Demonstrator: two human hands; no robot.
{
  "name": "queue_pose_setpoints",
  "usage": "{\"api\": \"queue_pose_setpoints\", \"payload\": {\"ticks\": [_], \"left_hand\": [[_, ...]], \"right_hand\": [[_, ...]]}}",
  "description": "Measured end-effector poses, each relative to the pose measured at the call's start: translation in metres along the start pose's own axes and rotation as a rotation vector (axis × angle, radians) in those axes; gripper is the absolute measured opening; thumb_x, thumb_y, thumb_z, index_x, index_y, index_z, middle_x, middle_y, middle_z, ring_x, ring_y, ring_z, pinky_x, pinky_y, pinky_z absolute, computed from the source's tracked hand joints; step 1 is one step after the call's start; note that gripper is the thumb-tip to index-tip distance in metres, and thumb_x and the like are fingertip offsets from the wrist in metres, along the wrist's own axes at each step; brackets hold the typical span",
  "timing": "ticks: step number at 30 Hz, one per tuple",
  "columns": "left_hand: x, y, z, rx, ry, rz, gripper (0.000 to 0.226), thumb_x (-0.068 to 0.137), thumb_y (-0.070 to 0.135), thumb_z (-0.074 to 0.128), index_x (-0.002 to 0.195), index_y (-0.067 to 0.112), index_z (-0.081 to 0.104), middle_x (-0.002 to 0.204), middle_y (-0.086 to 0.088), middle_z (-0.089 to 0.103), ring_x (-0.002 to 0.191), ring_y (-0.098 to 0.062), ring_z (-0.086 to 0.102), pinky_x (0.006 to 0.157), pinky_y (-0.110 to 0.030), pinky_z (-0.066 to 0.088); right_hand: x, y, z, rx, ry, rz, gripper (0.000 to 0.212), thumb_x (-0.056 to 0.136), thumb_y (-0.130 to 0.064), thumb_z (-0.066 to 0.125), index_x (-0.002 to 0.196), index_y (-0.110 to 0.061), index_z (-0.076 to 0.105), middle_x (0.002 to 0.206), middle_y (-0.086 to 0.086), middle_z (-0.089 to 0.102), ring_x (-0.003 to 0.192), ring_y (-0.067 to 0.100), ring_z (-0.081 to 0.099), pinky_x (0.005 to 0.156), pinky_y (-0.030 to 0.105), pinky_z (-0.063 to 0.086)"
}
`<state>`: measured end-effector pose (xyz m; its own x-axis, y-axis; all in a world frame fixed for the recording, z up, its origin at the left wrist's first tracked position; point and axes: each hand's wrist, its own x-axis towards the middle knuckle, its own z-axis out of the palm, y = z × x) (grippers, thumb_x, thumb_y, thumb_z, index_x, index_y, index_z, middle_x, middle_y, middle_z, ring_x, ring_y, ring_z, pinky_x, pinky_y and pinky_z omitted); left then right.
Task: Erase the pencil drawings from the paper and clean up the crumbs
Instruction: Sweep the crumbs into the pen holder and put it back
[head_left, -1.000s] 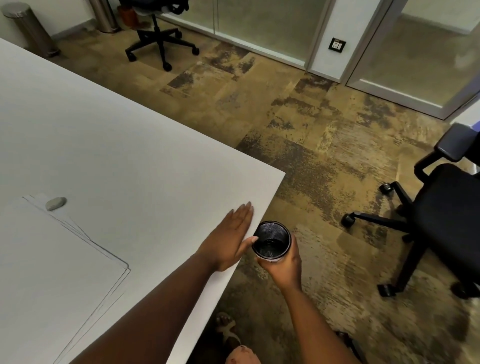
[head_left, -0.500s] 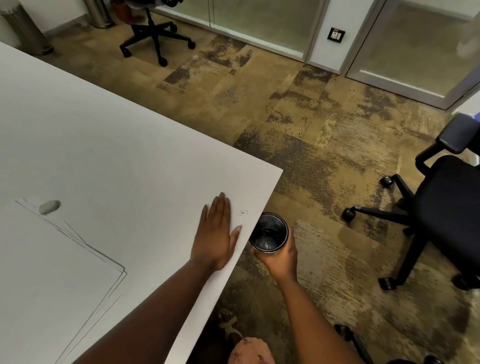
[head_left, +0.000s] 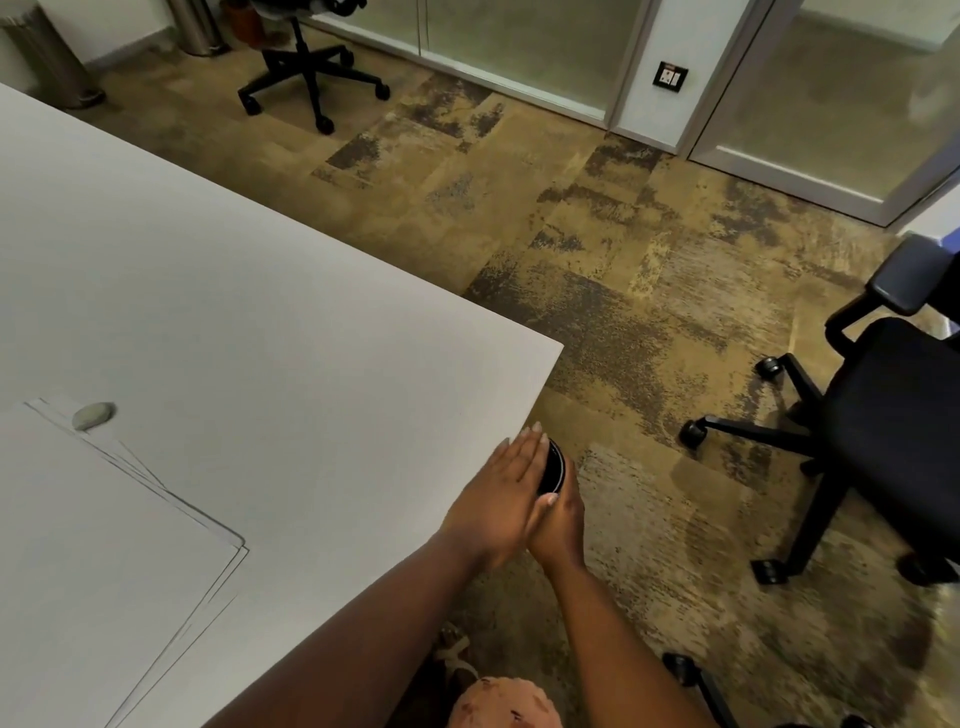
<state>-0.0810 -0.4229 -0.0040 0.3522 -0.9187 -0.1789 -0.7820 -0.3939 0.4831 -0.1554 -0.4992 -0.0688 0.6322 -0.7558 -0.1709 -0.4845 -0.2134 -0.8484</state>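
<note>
The left hand (head_left: 506, 493) lies flat with its fingers straight and held together, its edge at the table (head_left: 291, 312) rim, covering most of the mouth of a small dark cup (head_left: 554, 467). The right hand (head_left: 558, 530) wraps around the cup from below, holding it just beyond the table's near edge. This looks like the crumb-sweeping step — to do it well, the cup's lip should sit tight against and slightly under the table edge, and the flat palm should push in one low stroke so nothing spills to the carpet (head_left: 597, 260). No crumbs can be made out at this size.

The stack of paper (head_left: 104, 545) rests on the table well to the left of the cup, and a grey eraser (head_left: 93, 415) sits on its far corner; the sheets look blank, though faint marks might not show. Nothing on the table blocks the sweep. An office chair (head_left: 883, 441) stands on the floor to the right of the table, clear of both arms.
</note>
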Motion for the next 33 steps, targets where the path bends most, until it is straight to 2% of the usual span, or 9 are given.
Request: {"api": "queue_pose_setpoints", "payload": {"ticks": [6, 10, 12, 15, 18, 20, 23, 28, 33], "left_hand": [[-0.005, 0.017, -0.007, -0.189, 0.187, -0.061, 0.052, 0.095, 0.012, 0.039, 0.145, 0.025, 0.029, 0.153, 0.006, 0.028, 0.141, -0.014, 0.028, 0.113, -0.025, 0.024], [0.001, 0.017, -0.016, -0.145, 0.349, -0.104, 0.039, 0.068, 0.016, 0.054, 0.103, 0.016, 0.072, 0.097, -0.004, 0.074, 0.082, -0.022, 0.072, 0.065, -0.028, 0.058], [0.005, 0.014, -0.015, -0.117, 0.335, -0.121, 0.023, 0.069, 0.016, 0.06, 0.088, 0.015, 0.074, 0.079, -0.003, 0.074, 0.066, -0.023, 0.071, 0.053, -0.029, 0.057], [0.007, 0.011, -0.014, -0.021, 0.338, -0.09, 0.031, 0.087, 0.028, 0.044, 0.096, 0.019, 0.073, 0.09, 0.001, 0.074, 0.086, -0.02, 0.071, 0.077, -0.032, 0.056], [0.004, -0.002, -0.011, 0.021, 0.365, -0.116, 0.054, 0.092, 0.035, 0.027, 0.137, 0.01, 0.044, 0.14, -0.007, 0.049, 0.136, -0.024, 0.037, 0.118, -0.032, 0.008], [-0.005, -0.018, -0.007, 0.068, 0.405, -0.31, 0.067, 0.092, 0.044, 0.018, 0.146, 0.003, 0.021, 0.153, -0.012, 0.021, 0.143, -0.028, 0.008, 0.114, -0.035, -0.01], [-0.014, -0.034, -0.006, 0.152, 0.335, -0.539, 0.081, 0.091, 0.056, -0.001, 0.146, -0.002, 0.015, 0.154, -0.019, 0.016, 0.143, -0.031, 0.01, 0.112, -0.04, -0.009], [-0.016, -0.034, -0.009, 0.155, 0.176, -0.371, 0.099, 0.069, 0.064, -0.031, 0.146, 0.006, -0.011, 0.156, -0.012, -0.012, 0.138, -0.016, -0.022, 0.112, -0.036, -0.022], [-0.017, -0.021, -0.004, 0.1, 0.116, -0.184, 0.088, 0.08, 0.065, -0.01, 0.148, 0.009, -0.006, 0.154, -0.006, -0.016, 0.143, -0.016, -0.017, 0.111, -0.026, -0.021]], "right_hand": [[-0.002, -0.008, -0.004, 0.078, -0.031, -0.023, 0.06, 0.079, -0.014, 0.066, 0.131, -0.018, 0.037, 0.124, 0.007, 0.056, 0.106, 0.017, 0.055, 0.078, 0.018, 0.042], [-0.004, -0.008, -0.004, 0.126, -0.027, -0.003, 0.079, 0.062, -0.027, 0.073, 0.131, -0.02, 0.036, 0.125, 0.006, 0.055, 0.11, 0.013, 0.052, 0.085, 0.017, 0.041], [-0.004, -0.007, -0.004, 0.12, -0.029, 0.003, 0.085, 0.056, -0.042, 0.07, 0.131, -0.022, 0.036, 0.125, 0.005, 0.055, 0.111, 0.015, 0.053, 0.087, 0.021, 0.044], [-0.004, -0.008, -0.004, 0.092, -0.03, 0.01, 0.089, 0.053, -0.051, 0.063, 0.132, -0.021, 0.035, 0.126, 0.007, 0.056, 0.112, 0.021, 0.055, 0.087, 0.028, 0.048], [-0.002, -0.007, -0.003, 0.055, 0.003, -0.008, 0.089, 0.055, -0.036, 0.079, 0.131, -0.014, 0.038, 0.125, 0.01, 0.056, 0.114, 0.022, 0.054, 0.087, 0.024, 0.043], [0.0, -0.006, -0.003, 0.046, 0.019, -0.011, 0.091, 0.052, -0.024, 0.087, 0.13, -0.013, 0.04, 0.125, 0.01, 0.057, 0.114, 0.022, 0.053, 0.09, 0.025, 0.044], [0.001, -0.004, -0.001, 0.032, 0.022, -0.016, 0.094, 0.05, -0.024, 0.088, 0.13, -0.012, 0.039, 0.126, 0.01, 0.057, 0.116, 0.024, 0.053, 0.095, 0.032, 0.046], [-0.001, -0.003, -0.001, 0.022, 0.025, -0.015, 0.094, 0.051, -0.022, 0.088, 0.13, -0.013, 0.039, 0.126, 0.01, 0.056, 0.116, 0.023, 0.052, 0.094, 0.031, 0.046], [-0.002, -0.002, -0.001, 0.02, 0.003, 0.002, 0.093, 0.053, -0.037, 0.08, 0.131, -0.01, 0.037, 0.126, 0.012, 0.055, 0.115, 0.024, 0.053, 0.092, 0.031, 0.047]]}}
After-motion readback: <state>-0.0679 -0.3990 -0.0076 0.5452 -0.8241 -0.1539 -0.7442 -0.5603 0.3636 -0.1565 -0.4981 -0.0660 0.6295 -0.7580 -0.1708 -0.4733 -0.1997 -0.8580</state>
